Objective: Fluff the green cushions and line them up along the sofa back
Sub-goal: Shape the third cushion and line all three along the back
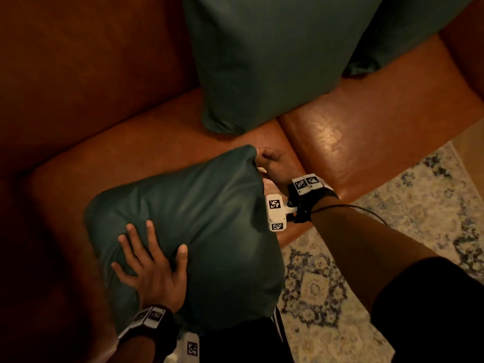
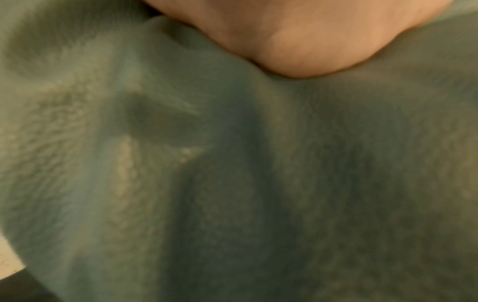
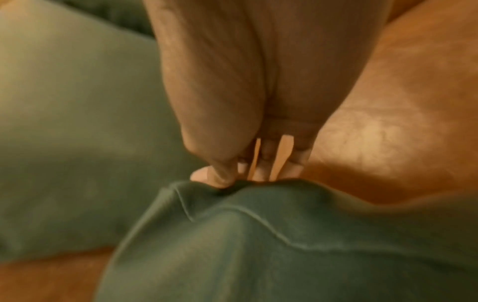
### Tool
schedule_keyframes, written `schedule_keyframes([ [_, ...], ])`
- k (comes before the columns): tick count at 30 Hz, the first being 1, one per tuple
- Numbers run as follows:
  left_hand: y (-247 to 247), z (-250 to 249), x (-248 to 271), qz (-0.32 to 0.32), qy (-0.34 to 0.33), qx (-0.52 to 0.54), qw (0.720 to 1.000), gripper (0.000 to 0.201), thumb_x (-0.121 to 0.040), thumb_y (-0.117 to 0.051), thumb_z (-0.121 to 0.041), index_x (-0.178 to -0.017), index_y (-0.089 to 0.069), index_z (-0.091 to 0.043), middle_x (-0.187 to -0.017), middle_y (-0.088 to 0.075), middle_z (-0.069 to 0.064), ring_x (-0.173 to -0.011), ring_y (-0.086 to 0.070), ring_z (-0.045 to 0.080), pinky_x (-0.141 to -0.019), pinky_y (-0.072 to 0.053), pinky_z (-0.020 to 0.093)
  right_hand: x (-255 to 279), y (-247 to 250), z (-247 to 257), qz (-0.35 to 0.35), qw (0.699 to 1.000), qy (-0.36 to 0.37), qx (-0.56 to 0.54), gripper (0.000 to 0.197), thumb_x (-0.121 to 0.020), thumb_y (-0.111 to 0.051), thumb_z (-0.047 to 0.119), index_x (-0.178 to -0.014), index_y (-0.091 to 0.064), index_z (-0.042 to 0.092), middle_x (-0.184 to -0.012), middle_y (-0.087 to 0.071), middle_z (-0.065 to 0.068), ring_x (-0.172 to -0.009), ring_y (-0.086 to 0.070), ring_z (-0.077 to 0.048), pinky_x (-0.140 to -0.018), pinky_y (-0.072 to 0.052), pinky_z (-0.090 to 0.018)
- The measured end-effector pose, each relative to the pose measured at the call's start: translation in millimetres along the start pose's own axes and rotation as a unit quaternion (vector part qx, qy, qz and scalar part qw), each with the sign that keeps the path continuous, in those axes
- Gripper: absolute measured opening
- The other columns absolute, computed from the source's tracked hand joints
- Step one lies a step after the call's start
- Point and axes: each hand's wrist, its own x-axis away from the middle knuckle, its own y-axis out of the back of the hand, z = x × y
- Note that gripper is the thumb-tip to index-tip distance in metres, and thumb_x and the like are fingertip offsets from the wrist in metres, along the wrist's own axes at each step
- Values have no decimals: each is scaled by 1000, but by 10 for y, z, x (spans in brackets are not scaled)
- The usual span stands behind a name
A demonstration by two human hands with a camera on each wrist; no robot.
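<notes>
Pinching the far corner of the green cushion (image 1: 188, 231) at lower centre, the right hand (image 1: 272, 163) anchors it over the sofa seat (image 1: 157, 142) so the flat, spread left hand (image 1: 152, 265) can press and plump its filling, while another green cushion (image 1: 262, 56) already leans upright against the sofa back (image 1: 91, 61) at upper centre.
</notes>
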Motion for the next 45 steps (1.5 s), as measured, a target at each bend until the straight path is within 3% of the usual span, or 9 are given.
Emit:
schedule_keyframes([
  [5,8,13,-19,4,1,-4,1000,92,-100,-9,-78,-173,-10,-23,-181,3,8,-167,-2,34,-119,-15,80,31,-141,-40,-24,996,-43,-76,25,-110,-56,26,-93,-67,12,-83,-70,-5,-72,-69,-9,-71,-56,-27],
  [9,-7,21,-12,2,-4,-1,1000,91,-100,-10,-77,-173,-10,-23,-181,3,9,-167,-2,35,-119,-14,79,96,1,1,-4,990,-64,-126,17,-110,-52,32,-110,-66,21,-116,-68,-6,-112,-64,-27,-109,-51,-48],
  [22,-13,68,-10,-4,-7,-2,1000,91,-101,-10,-76,-173,-13,-22,-181,1,9,-167,-5,36,-119,-15,79,-19,-194,-153,47,985,-22,-162,15,-108,-57,10,-101,-71,11,-84,-79,-3,-73,-76,-12,-68,-61,-25],
  [27,-34,70,-1,-7,-5,-7,1000,91,-101,-10,-76,-173,-13,-20,-181,1,9,-167,-4,36,-119,-15,80,-62,-92,-149,-5,995,-60,-85,31,-110,-55,40,-115,-71,14,-102,-79,3,-94,-78,-11,-87,-62,-29],
  [30,-29,38,-16,-8,-1,-7,1000,92,-101,-10,-77,-173,-14,-20,-181,1,10,-166,-6,37,-118,-16,80,-22,-89,-100,-22,991,-83,-106,53,-108,-46,59,-110,-74,13,-97,-81,0,-88,-79,-14,-79,-58,-29],
  [33,-47,37,-21,-11,0,-5,1000,92,-101,-9,-77,-173,-14,-20,-181,0,10,-166,-6,37,-118,-16,80,-94,-26,-53,-13,987,-12,-161,64,-105,-40,66,-145,-60,21,-136,-71,-2,-133,-64,-30,-107,-55,-39],
  [35,-54,29,-23,-16,-3,0,1000,92,-101,-9,-77,-173,-14,-20,-181,-1,11,-166,-6,37,-118,-15,80,-113,60,-15,33,988,14,-151,41,-109,-46,55,-137,-64,32,-137,-71,5,-142,-55,-34,-123,-40,-53],
  [40,-40,-21,-11,-15,2,7,1000,91,-100,-10,-78,-173,-13,-22,-181,0,9,-167,-4,36,-119,-14,80,-121,23,0,-8,998,62,-16,7,-100,-73,28,-104,-74,22,-92,-76,9,-87,-70,-3,-89,-53,-29],
  [45,34,-3,-25,-1,-1,5,1000,91,-99,-8,-80,-173,-11,-26,-181,-1,8,-166,-6,35,-119,-16,79,264,-199,-21,-58,992,15,-110,60,-100,-47,73,-140,-66,32,-129,-77,2,-118,-71,-16,-106,-55,-41],
])
